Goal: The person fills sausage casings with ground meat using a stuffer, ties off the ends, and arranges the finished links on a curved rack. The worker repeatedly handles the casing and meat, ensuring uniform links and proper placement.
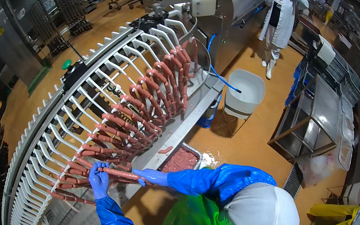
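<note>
Floor (206, 140): orange-tan, shiny with wet below the white tub (229, 100).
Far end: person (281, 22) in white coat and white boots, standing beyond the tub, alongside a large steel machine (222, 22).
Tub: on a thin-legged stand; blue hose (223, 78) ends over its rim.
Rail (39, 125): curved, running from upper middle to lower left; white prongs (151, 38) stand out along its inner edge.
Hanging sausages (151, 84): pink-brown linked strings, draped over the prongs, thickest toward the rail's upper end.
Ledge (182, 129): bare steel, beneath the strings; one loose link (165, 150) near its outer edge.
Tray (200, 155): beside the ledge's outer edge, filled with pink ground meat (180, 161).
Held sausage (121, 174): stretched between both hands, above the ledge's lower end, just beside the lowest strings.
Left hand (99, 180): blue glove, blue sleeve; fingers closed around the sausage's end nearer the prongs.
Right hand (151, 176): blue glove; gripping the other end, fingers curled beneath.
</note>
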### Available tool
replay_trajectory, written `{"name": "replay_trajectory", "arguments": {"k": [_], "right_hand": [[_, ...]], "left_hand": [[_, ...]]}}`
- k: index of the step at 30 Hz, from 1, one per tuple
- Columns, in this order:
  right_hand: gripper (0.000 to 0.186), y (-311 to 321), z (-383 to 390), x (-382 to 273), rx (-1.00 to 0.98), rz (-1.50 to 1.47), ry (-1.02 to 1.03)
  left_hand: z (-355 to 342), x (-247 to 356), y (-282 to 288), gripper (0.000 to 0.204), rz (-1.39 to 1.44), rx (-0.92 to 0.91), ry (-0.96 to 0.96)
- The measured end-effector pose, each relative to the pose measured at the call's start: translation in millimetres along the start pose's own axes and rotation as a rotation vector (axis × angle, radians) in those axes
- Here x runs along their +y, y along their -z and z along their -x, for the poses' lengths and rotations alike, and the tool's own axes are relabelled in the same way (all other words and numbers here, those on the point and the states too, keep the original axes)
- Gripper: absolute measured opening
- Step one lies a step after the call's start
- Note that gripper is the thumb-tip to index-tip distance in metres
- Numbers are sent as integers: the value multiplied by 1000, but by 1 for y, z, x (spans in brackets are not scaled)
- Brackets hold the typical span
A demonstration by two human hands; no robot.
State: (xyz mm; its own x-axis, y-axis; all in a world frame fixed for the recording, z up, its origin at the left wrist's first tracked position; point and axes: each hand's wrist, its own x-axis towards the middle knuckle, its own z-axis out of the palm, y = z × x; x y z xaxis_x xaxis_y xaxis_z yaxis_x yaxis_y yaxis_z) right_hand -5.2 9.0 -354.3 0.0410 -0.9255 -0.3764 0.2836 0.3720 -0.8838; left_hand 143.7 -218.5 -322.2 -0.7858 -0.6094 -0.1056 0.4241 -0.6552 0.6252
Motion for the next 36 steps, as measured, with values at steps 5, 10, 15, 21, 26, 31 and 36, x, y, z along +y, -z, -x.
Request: {"name": "replay_trajectory", "arguments": {"k": [5,10,15,21,26,31,36], "right_hand": [[57,-4,32,-30,-274,-697,44],[51,26,-29,38,-77,-58,-153],[54,-10,26,-39,-193,-638,-172],[52,-51,20,5,-439,-321,-185],[44,-82,-6,-50,-595,-103,-96],[72,-94,15,-61,-576,-596,-130],[34,-91,5,-47,-13,397,280]], "left_hand": [[-5,-17,-44,33,162,22,-83],[-10,-24,-28,32,275,-45,-71],[14,-14,11,15,161,-173,-231],[45,14,-39,20,568,-86,-157],[91,57,-27,13,275,245,-318],[92,57,29,22,276,-102,-314],[112,65,-13,12,145,259,-295]]}}
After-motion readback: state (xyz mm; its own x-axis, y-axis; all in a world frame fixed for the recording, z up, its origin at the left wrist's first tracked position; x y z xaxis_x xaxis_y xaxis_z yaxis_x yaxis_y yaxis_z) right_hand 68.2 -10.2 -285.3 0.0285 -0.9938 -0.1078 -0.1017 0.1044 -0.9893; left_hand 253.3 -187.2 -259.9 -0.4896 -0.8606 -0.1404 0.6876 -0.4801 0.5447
